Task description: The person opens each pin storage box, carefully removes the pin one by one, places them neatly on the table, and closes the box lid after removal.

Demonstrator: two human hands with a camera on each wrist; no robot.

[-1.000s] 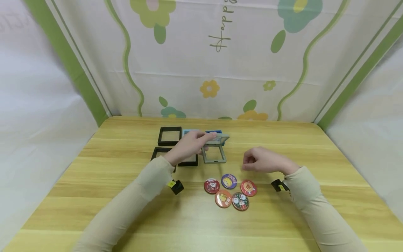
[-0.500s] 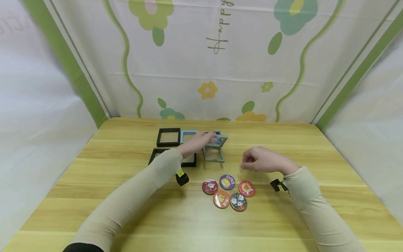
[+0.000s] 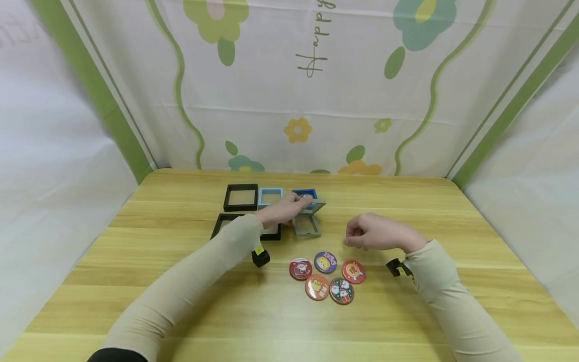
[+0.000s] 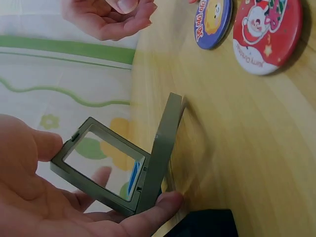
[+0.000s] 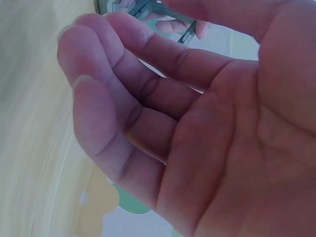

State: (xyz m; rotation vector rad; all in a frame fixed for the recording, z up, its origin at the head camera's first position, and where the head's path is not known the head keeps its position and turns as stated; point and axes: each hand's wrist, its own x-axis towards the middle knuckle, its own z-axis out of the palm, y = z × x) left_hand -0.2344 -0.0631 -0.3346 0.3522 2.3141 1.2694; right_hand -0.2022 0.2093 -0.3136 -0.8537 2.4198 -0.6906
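My left hand (image 3: 284, 208) grips a grey-green hinged display frame (image 4: 165, 140) with a clear window, its two halves spread apart at an angle. In the left wrist view, the thumb presses the rim of one half while other fingers lie behind it and near the hinge. My right hand (image 3: 384, 233) hovers over the table to the right, fingers loosely curled, holding nothing. Between and in front of the hands lie several round badges: a red Santa one (image 3: 300, 269), a purple one (image 3: 325, 262), a red one (image 3: 353, 271), an orange thumbs-up one (image 3: 317, 287) and a dark green one (image 3: 341, 290).
Behind and beside the left hand are a black frame (image 3: 227, 198), a light blue frame (image 3: 271, 189) and a blue frame (image 3: 304, 191). More black frames (image 3: 219, 227) sit partly under the left forearm. A patterned cloth (image 3: 262, 100) hangs behind the wooden table (image 3: 280, 332).
The left wrist has swung right, and the raised half of the grey-green display frame has tipped lower toward the back. The right hand stays nearly still.
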